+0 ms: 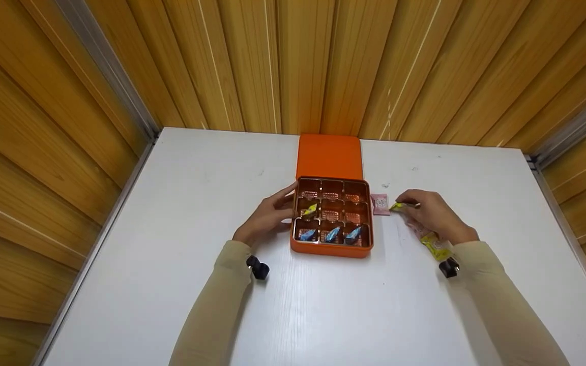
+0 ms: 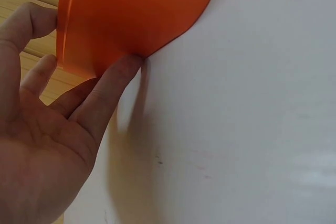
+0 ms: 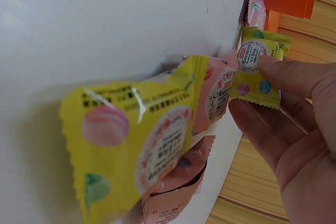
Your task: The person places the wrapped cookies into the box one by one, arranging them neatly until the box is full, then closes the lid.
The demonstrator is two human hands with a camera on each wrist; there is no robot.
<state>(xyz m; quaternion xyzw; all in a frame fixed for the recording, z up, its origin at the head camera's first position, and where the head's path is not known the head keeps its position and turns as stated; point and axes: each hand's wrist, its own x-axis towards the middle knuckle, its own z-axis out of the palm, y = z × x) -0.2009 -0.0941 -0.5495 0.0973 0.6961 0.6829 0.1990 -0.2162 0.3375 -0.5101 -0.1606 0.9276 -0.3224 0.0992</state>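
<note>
An orange box (image 1: pixel 331 249) with a brown divided insert sits in the middle of the table. Blue-wrapped sweets (image 1: pixel 332 234) lie in its three front compartments, and a yellow-wrapped sweet (image 1: pixel 310 210) occupies the middle row's left one. My left hand (image 1: pixel 265 216) rests against the box's left side, its fingers touching the wall (image 2: pixel 142 14). Right of the box, my right hand (image 1: pixel 438 213) pinches a yellow macaron packet (image 3: pixel 252 72) between thumb and fingers. Near that wrist are another yellow packet (image 3: pixel 113 145) and pink packets (image 3: pixel 173 192).
Behind the box lies its orange lid (image 1: pixel 328 155), reaching the table's back edge. A pink packet (image 1: pixel 381 204) lies close by the box's right wall. Wood-look panels (image 1: pixel 303 66) rise behind the white table (image 1: pixel 323 310) and on both sides.
</note>
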